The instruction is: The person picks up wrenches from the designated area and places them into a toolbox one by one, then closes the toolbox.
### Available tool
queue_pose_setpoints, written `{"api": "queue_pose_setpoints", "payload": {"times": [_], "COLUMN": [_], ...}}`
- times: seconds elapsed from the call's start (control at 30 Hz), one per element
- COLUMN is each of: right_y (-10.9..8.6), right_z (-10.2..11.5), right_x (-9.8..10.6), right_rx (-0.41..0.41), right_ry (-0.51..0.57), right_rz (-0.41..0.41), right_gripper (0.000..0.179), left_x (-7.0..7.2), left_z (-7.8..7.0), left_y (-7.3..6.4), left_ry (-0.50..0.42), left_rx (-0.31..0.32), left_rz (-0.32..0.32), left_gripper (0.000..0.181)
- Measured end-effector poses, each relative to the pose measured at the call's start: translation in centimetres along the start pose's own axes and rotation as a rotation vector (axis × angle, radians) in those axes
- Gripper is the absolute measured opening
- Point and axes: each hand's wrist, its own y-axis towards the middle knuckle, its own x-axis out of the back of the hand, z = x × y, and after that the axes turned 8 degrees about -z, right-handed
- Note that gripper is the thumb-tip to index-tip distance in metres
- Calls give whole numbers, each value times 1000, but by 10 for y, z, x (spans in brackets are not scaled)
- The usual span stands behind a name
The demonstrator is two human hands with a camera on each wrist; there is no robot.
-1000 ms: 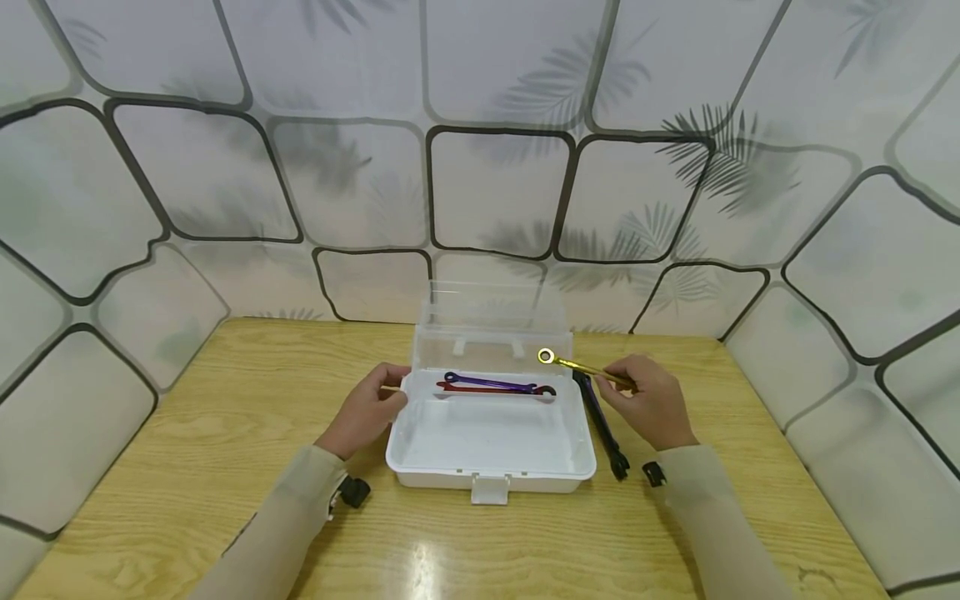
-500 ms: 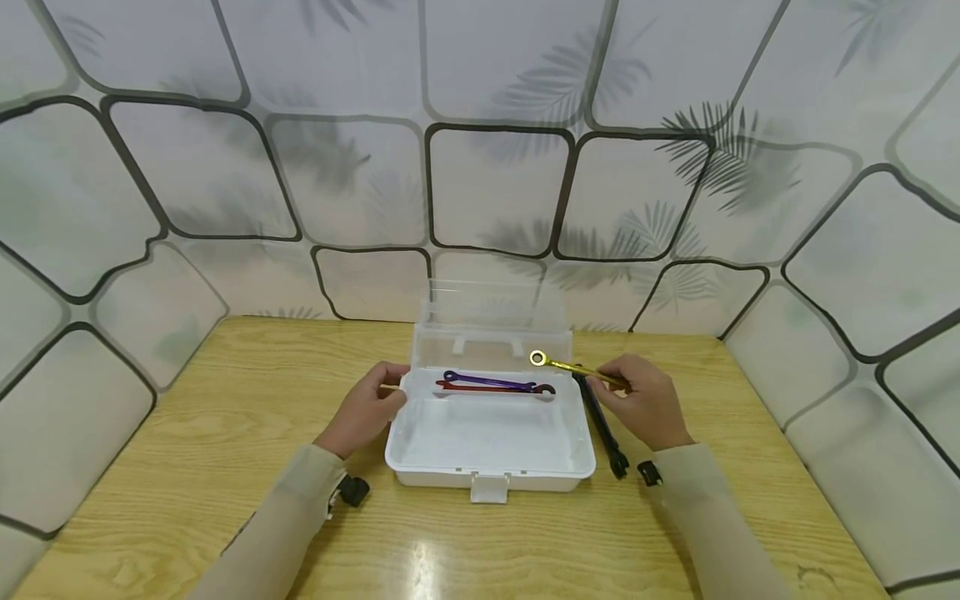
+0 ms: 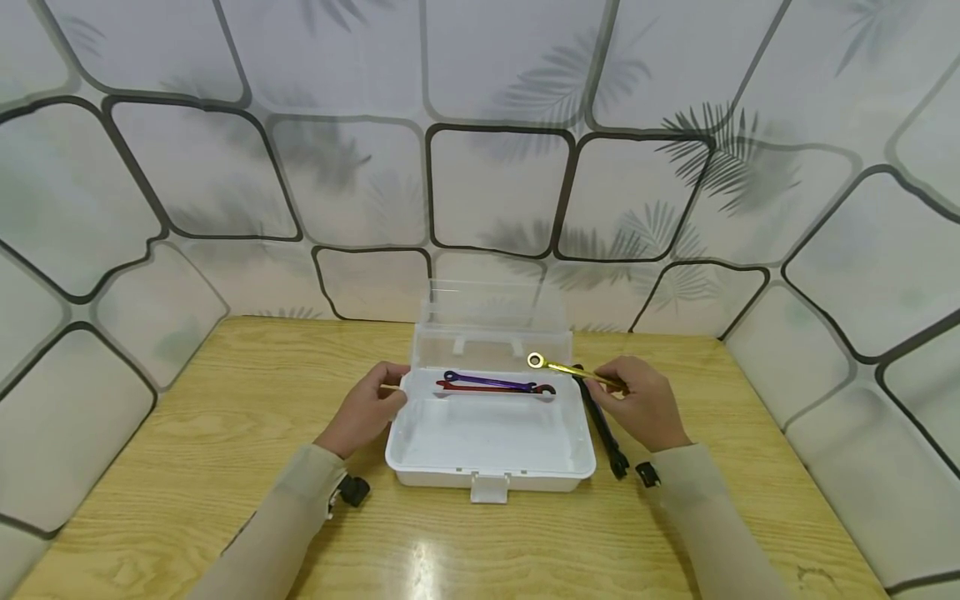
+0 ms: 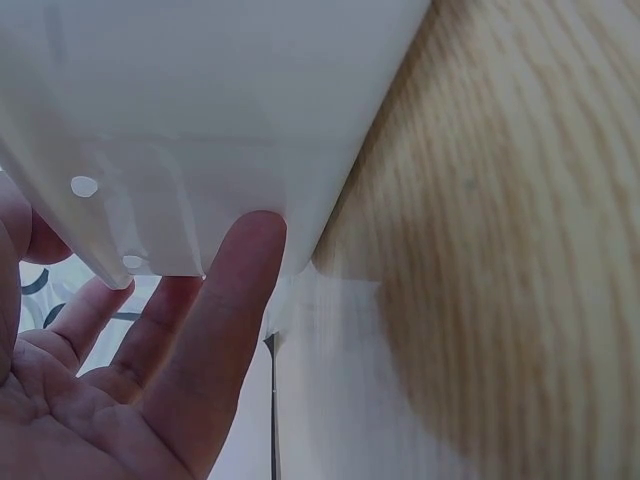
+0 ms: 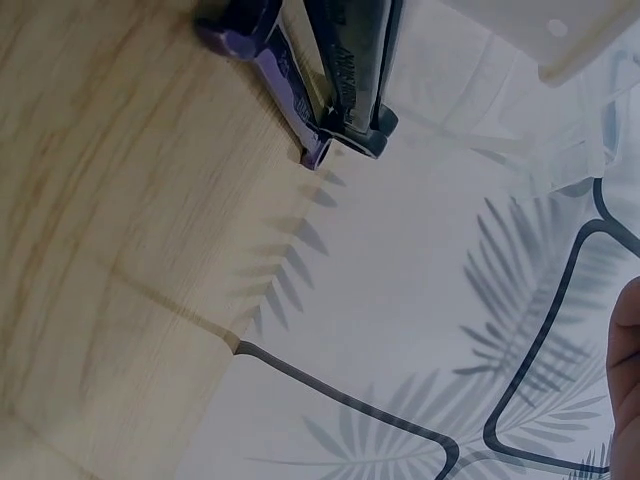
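Head view. White box (image 3: 487, 429) open on the table (image 3: 262, 417), clear lid (image 3: 491, 350) raised at twelve o'clock, latch (image 3: 489, 490) at six. My left hand (image 3: 363, 412) curves thumb and fingers about the box's corner near ten. My right hand (image 3: 641, 400), between two and three, pinches a gold wrench (image 3: 570, 370) by one end; its ring end is held up toward one o'clock. A purple wrench (image 3: 487, 382) and red wrench (image 3: 480, 389) lie lengthwise along the box's twelve o'clock side. Dark wrenches (image 3: 600, 423) lie outside, at three.

Step, in my judgement: bringing the gold wrench in to join those two. Next move would call for swinging it parallel to them, then lowering it, box steadied.

Left wrist view. My hand enters from seven to eight o'clock, one finger nearly straight against the outer wall. Pressure: cannot tell.

Right wrist view. Toward twelve, the outside wrenches show black and purple. Only a sliver of my fingers (image 5: 626, 375) shows near four; grip not readable here.
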Motion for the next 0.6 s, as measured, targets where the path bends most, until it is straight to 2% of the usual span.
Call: {"api": "queue_pose_setpoints", "payload": {"times": [0.6], "right_y": [1], "right_z": [4], "right_x": [-3], "right_rx": [18], "right_ry": [11], "right_rz": [13], "right_gripper": [17], "left_x": [1], "left_z": [-3], "left_y": [-2], "left_ry": [0], "left_rx": [9], "left_rz": [3], "left_gripper": [48]}}
